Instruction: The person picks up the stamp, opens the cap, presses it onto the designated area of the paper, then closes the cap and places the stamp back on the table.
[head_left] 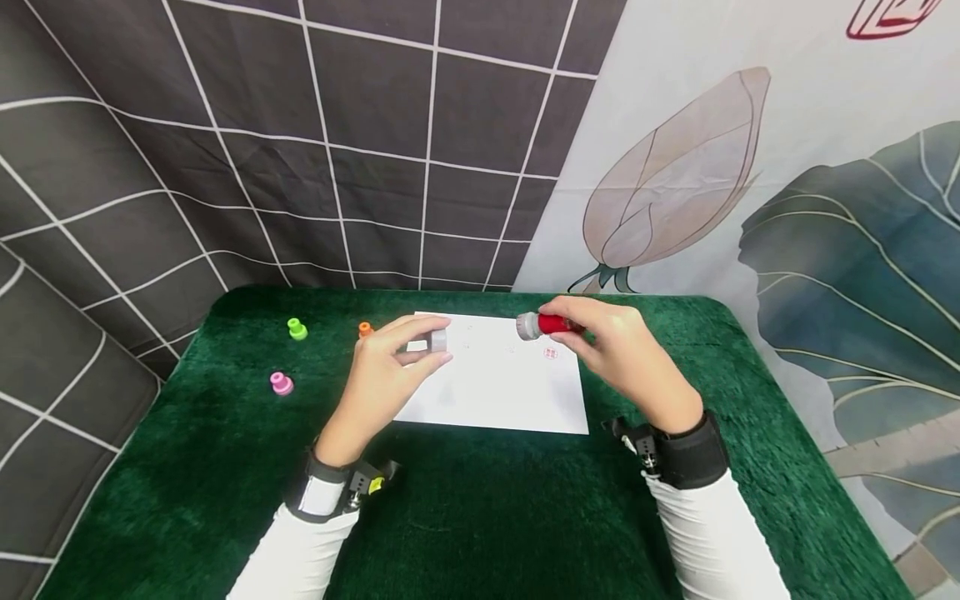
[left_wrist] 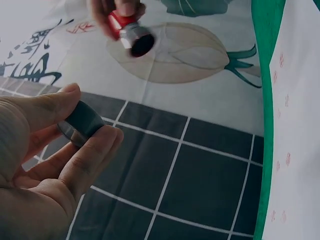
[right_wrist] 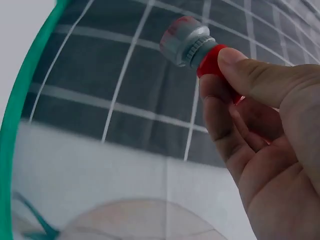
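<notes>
My left hand (head_left: 382,367) pinches a round grey cap (head_left: 438,340) between thumb and fingers, over the left part of a white sheet of paper (head_left: 495,396). In the left wrist view the cap (left_wrist: 85,121) looks hollow. Over the paper's right side, my right hand (head_left: 618,346) holds a red stamp (head_left: 557,323) by its body, its grey head toward the left hand. The stamp's round face (right_wrist: 184,25) shows reddish ink in the right wrist view. Cap and stamp are apart. Small red prints, one a clear red mark (head_left: 551,353), lie on the paper.
Small stamp-like pieces stand on the left of the green cloth-covered table (head_left: 480,508): a lime green one (head_left: 297,329), a pink one (head_left: 281,383) and an orange one (head_left: 365,329), close by my left hand. A hanging checked cloth (head_left: 375,192) rises behind the table.
</notes>
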